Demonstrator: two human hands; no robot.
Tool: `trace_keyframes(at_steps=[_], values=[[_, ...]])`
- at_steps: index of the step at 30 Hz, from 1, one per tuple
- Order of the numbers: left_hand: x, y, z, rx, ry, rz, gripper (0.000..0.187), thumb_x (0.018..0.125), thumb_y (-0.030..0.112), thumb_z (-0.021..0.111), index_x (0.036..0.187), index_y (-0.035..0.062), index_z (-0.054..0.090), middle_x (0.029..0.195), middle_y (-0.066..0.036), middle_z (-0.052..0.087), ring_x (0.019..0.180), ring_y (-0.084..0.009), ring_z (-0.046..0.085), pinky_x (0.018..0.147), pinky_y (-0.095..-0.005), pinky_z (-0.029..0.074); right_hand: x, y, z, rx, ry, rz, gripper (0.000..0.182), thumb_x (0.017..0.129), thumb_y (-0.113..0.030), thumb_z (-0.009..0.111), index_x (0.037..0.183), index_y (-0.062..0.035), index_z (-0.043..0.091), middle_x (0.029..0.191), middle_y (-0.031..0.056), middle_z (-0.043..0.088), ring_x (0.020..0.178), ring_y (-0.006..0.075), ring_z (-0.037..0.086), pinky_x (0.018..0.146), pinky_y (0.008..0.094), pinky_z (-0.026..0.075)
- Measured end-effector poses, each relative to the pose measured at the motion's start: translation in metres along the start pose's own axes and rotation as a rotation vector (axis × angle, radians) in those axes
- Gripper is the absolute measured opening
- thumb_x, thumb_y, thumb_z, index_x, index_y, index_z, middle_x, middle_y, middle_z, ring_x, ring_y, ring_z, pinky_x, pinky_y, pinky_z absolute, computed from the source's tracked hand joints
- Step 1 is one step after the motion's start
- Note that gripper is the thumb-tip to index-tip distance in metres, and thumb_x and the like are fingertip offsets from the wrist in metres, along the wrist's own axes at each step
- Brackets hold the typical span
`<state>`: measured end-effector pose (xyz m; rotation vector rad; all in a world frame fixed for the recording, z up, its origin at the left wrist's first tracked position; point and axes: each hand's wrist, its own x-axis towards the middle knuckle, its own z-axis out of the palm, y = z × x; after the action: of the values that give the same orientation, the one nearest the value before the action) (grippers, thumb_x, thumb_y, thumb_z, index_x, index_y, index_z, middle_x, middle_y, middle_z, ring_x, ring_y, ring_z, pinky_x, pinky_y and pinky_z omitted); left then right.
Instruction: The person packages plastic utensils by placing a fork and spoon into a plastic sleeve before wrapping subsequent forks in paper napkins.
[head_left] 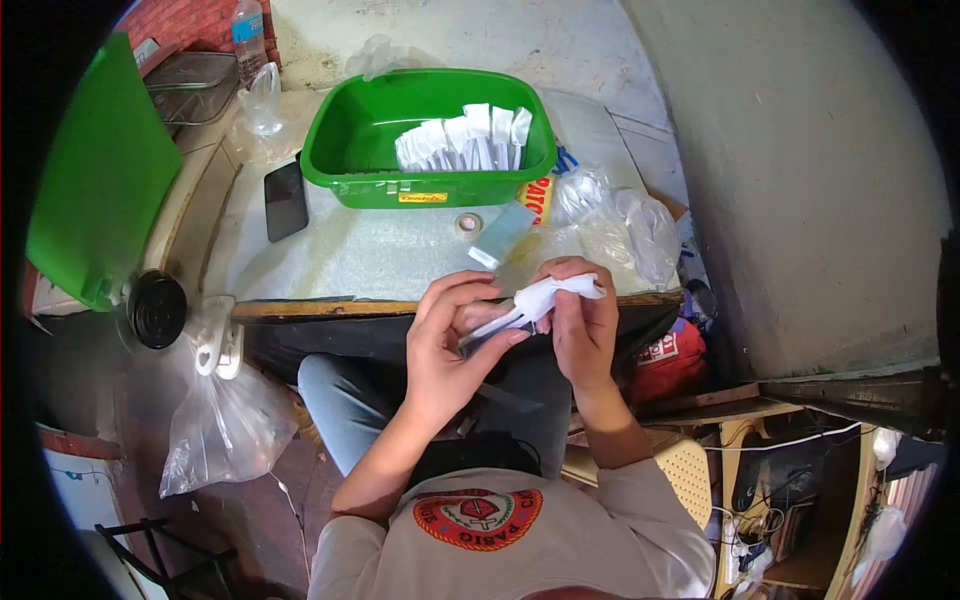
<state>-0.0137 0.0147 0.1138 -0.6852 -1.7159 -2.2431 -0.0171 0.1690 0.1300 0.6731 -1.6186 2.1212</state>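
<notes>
Between my two hands, over my lap at the table's front edge, is a bundle of white plastic cutlery wrapped in a white tissue napkin (556, 293). My left hand (450, 335) grips the bare cutlery handles (497, 325), which point down and left. The fingers of my right hand (581, 325) pinch the napkin-covered end. Which kinds of cutlery are inside the napkin is hidden. Beyond my hands stands a green plastic basin (420, 190). Several similar napkin-wrapped bundles (470, 135) lean in a row inside it.
A tape roll (468, 224) and a stack of clear plastic sleeves (503, 235) lie before the basin. A phone (286, 202) lies left of it. Crumpled clear plastic bags (630, 230) sit at the right. A clear plastic bag (228, 430) hangs at the table's left.
</notes>
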Motion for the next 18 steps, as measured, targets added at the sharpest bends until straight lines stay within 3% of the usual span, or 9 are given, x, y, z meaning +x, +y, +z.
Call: trace_keyframes(at_steps=[4, 6, 10, 12, 18], values=[[-0.0004, 0.0003, 0.0002, -0.012, 0.004, -0.005, 0.045, 0.075, -0.012, 0.074, 0.116, -0.0036, 0.058, 0.129, -0.012, 0.046, 0.103, -0.0175, 0.064, 0.091, -0.029, 0.054, -0.0045, 0.0014, -0.0002, -0.062, -0.021, 0.012, 0.017, 0.097, -0.001, 0.047, 0.113, -0.0009, 0.05, 0.107, 0.013, 0.057, 0.075, 0.0089, 0.05, 0.064, 0.0214, 0.043], [-0.0008, -0.0011, -0.0013, -0.003, 0.002, -0.014, 0.045, 0.074, -0.011, 0.075, 0.116, -0.0033, 0.058, 0.13, -0.012, 0.045, 0.103, -0.0175, 0.064, 0.092, -0.0291, 0.054, -0.0024, 0.0023, -0.0018, -0.161, -0.032, -0.046, 0.014, 0.1, -0.01, 0.047, 0.112, -0.003, 0.048, 0.105, 0.0172, 0.057, 0.073, 0.01, 0.052, 0.059, 0.0206, 0.042], [-0.0018, 0.0001, -0.0024, -0.002, 0.012, 0.001, 0.047, 0.073, -0.012, 0.075, 0.116, -0.0033, 0.057, 0.13, -0.012, 0.044, 0.103, -0.0177, 0.064, 0.092, -0.0295, 0.054, -0.0016, 0.0013, -0.0049, -0.186, -0.037, -0.043, 0.015, 0.1, -0.01, 0.047, 0.112, -0.0025, 0.048, 0.104, 0.0171, 0.057, 0.071, 0.01, 0.052, 0.06, 0.0205, 0.042], [-0.0022, -0.0008, -0.0037, -0.025, 0.018, 0.009, 0.048, 0.073, -0.013, 0.075, 0.116, -0.0033, 0.056, 0.131, -0.012, 0.044, 0.103, -0.0182, 0.064, 0.093, -0.0299, 0.054, -0.0025, 0.0013, -0.0059, -0.093, -0.029, -0.025, 0.019, 0.095, 0.001, 0.049, 0.114, 0.0003, 0.051, 0.109, 0.0141, 0.057, 0.079, 0.0106, 0.053, 0.065, 0.0224, 0.045], [-0.0012, -0.0028, -0.0051, -0.008, 0.014, 0.009, 0.048, 0.074, -0.013, 0.075, 0.116, -0.0039, 0.055, 0.131, -0.013, 0.043, 0.102, -0.0188, 0.065, 0.091, -0.03, 0.054, -0.0037, 0.0027, -0.0031, -0.095, -0.023, -0.04, 0.019, 0.094, 0.002, 0.049, 0.113, 0.0004, 0.051, 0.109, 0.0146, 0.056, 0.08, 0.0119, 0.055, 0.065, 0.0231, 0.046]])
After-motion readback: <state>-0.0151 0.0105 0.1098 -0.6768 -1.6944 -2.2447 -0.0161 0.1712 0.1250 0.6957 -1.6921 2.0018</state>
